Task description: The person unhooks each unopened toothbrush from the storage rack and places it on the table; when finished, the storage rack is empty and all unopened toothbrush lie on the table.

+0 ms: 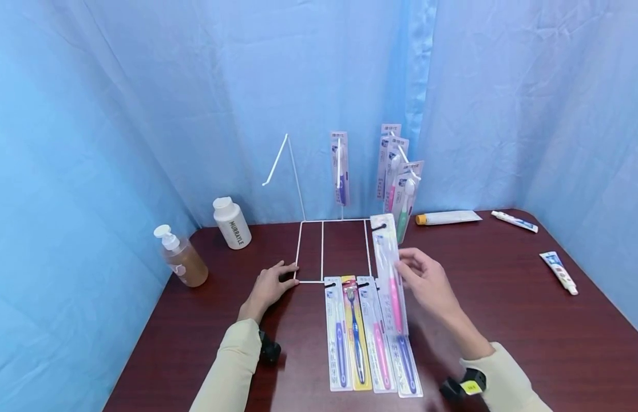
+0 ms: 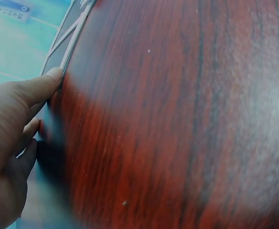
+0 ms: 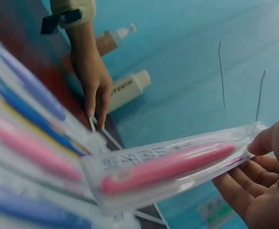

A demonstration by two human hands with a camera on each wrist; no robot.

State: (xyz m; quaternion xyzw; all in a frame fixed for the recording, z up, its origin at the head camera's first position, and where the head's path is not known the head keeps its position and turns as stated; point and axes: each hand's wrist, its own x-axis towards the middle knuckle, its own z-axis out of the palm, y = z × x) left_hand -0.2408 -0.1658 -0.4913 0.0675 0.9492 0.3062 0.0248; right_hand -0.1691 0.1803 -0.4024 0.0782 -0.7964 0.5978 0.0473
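My right hand (image 1: 427, 283) pinches the edge of a packaged pink toothbrush (image 1: 394, 297), raised above the table with its card upright. In the right wrist view, thumb and fingers grip one end of this clear pack (image 3: 168, 167). My left hand (image 1: 267, 290) holds the front left corner of the white wire rack (image 1: 309, 281) between thumb and fingers, low at the tabletop. Packaged toothbrushes lie side by side before the rack: a purple one (image 1: 341, 355), a blue one on yellow card (image 1: 357, 349), a pink one (image 1: 381, 355) and another purple one (image 1: 407, 366), partly covered by the raised pack.
From the rack's middle hook hangs one toothbrush pack (image 1: 340, 171); several, including a green one (image 1: 404, 206), hang on its right hook. A pump bottle (image 1: 187, 263) and a white bottle (image 1: 233, 224) stand left. Toothpaste tubes (image 1: 450, 217) lie right. Blue curtain surrounds the table.
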